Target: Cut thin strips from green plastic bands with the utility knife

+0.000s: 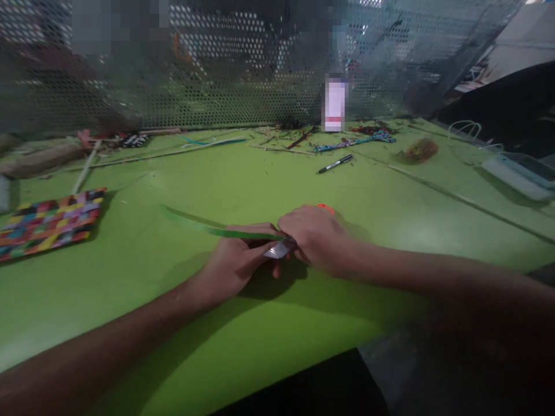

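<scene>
My left hand is closed on a long, thin green strip, whose free end curves away to the left above the table. In my right hand is a utility knife, its broad metal blade pointing left and the orange end of its handle showing behind the knuckles. The blade lies by the strip's right end, close to my left fingers. Whether its edge touches the strip is hidden by the fingers.
On the green table lie a colourful woven mat at left, a black marker, a brown fibrous clump and a plastic container. Sticks and scraps line a perforated metal screen. A long thin stick crosses the right side.
</scene>
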### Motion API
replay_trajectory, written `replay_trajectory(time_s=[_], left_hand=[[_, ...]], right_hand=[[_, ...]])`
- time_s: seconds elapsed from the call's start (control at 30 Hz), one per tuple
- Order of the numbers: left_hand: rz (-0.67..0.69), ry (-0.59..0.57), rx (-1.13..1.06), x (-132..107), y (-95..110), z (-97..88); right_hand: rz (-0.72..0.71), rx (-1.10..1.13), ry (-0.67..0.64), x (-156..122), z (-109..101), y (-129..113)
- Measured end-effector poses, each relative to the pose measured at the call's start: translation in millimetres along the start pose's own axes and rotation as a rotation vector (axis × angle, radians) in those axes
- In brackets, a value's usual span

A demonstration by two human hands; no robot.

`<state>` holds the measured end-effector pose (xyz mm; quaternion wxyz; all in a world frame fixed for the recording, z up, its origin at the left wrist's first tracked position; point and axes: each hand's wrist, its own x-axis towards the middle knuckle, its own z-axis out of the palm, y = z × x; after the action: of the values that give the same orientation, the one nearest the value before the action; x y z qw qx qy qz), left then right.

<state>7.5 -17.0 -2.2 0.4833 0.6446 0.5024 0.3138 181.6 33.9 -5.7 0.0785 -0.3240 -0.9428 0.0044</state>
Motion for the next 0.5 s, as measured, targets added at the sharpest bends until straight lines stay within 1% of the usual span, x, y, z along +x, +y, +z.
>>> replay_trajectory(time_s=[0.1, 0.17, 0.23, 0.3, 0.4, 0.5], left_hand=[[-0.040, -0.004, -0.027, -1.5, 2.6, 0.6], [-0.096, -0.004, -0.053, -2.6, 2.5, 1.4], [-0.172, -0.007, -0.100, -2.7, -1.3, 2.3], [-0.204, 0.001, -0.162, -1.3, -8.8, 3.1], [-0.159, 0.013, -0.224, 2.9, -21.5, 3.9], [-0.102, 0.021, -0.196, 5.8, -25.6, 4.3]], right_hand=[[0.001, 0.018, -0.016, -0.6, 1.7, 0.7], [0.002, 0.058, -0.047, -0.9, -2.5, 4.9], [0.000, 0.105, -0.093, -1.0, -12.3, 14.0], [-0.030, 0.155, -0.116, -1.0, -25.9, 26.2], [-0.124, 0.263, -0.073, -1.1, -45.6, 40.4], [-0.195, 0.391, -0.062, -2.9, -54.5, 39.0]])
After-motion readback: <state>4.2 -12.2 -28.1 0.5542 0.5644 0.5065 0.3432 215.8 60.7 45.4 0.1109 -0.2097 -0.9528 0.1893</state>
